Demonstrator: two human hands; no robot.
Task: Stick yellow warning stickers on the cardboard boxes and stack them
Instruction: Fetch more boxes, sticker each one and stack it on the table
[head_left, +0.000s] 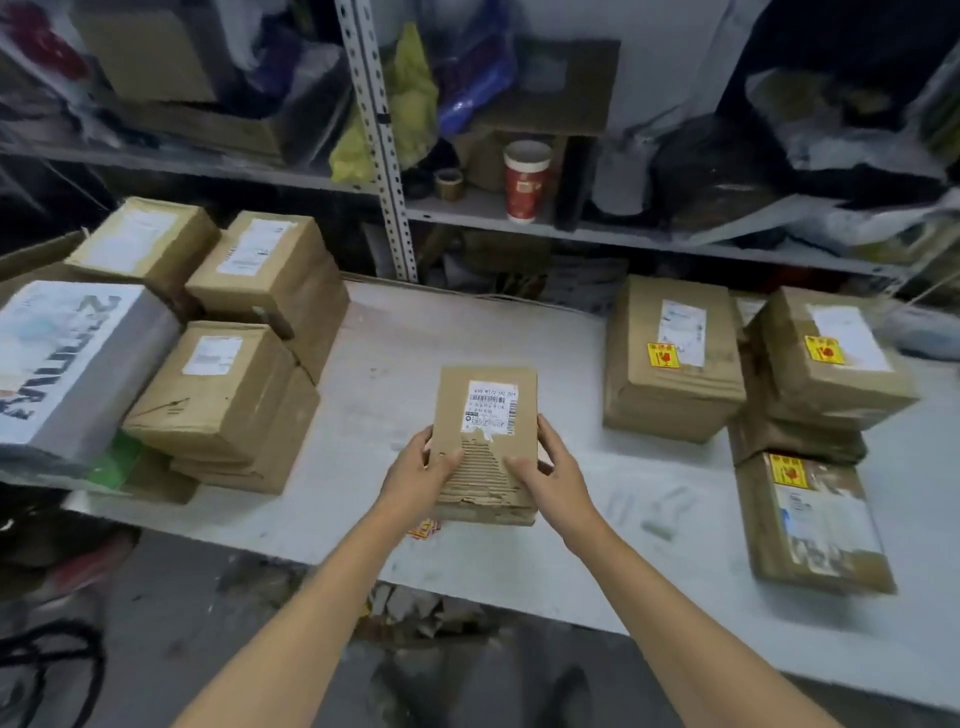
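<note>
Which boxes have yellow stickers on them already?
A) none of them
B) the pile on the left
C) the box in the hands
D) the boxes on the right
D: three boxes on the right each show a yellow sticker, while the left pile and the held box carry only white labels.
</note>
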